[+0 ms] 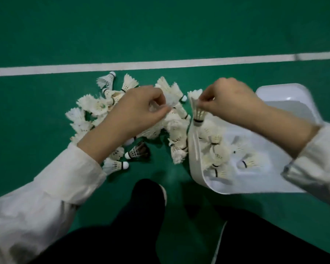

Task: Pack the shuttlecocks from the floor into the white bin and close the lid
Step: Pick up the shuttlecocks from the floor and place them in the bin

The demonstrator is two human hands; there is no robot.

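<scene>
Glossy plastic bin [196, 176], feathered shuttlecocks [95, 105].

A green floor [160, 31] crossed by a white line [160, 64] is seen beyond the left hand [139, 109], white shuttlecocks [95, 105] banded in black are heaped under it, one dark-feathered shuttlecock [139, 149] is shown near its wrist, a white bin [195, 168] is seen below the right hand [231, 100], and off-white sleeves [46, 187] are worn.
</scene>
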